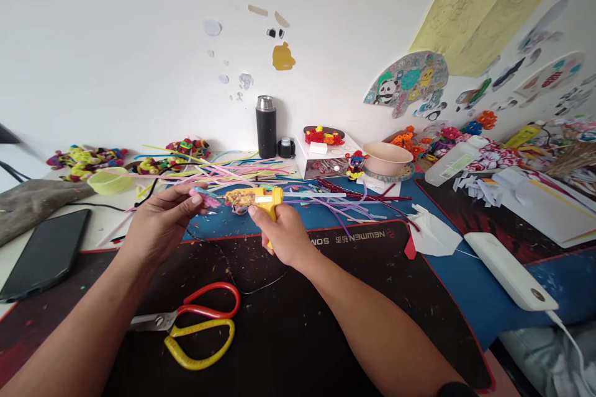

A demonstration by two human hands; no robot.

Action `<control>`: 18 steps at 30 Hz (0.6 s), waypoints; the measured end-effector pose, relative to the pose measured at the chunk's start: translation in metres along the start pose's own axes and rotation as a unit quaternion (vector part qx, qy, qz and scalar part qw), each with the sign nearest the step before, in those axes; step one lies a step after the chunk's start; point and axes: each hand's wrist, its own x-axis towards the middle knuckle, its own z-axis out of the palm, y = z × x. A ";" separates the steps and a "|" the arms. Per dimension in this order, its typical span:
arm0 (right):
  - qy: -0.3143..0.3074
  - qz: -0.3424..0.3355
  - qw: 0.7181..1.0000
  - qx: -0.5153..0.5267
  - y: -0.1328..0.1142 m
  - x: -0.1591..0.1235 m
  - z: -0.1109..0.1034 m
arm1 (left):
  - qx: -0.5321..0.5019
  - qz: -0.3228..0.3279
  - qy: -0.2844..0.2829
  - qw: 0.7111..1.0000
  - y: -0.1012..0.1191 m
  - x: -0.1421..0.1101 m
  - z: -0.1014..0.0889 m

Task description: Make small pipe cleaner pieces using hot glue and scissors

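Note:
Between the thumb and fingers of my left hand (162, 220) is a small fuzzy pink and blue pipe-cleaner piece (207, 198). My right hand (284, 229) grips the handle of a yellow glue gun (256, 197), whose nozzle points left and comes close to the fuzzy piece. Whether the tip touches it I cannot tell. A clear glue stick (316, 196) sticks out behind the gun. Below my hands, scissors (200, 322) with one red and one yellow handle lie on the black desk mat (298, 335), their blades partly behind my left forearm.
Loose pipe cleaners (233, 169) spread behind my hands. Further back stand a black thermos (266, 130), a white box (310, 164) and a beige bowl (386, 158). A phone (46, 251) lies left; a white power bank (510, 270) with a cable lies right.

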 end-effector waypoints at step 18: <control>0.005 -0.010 1.000 -0.005 0.002 0.001 0.000 | -0.003 -0.008 -0.006 1.000 -0.002 0.000 -0.005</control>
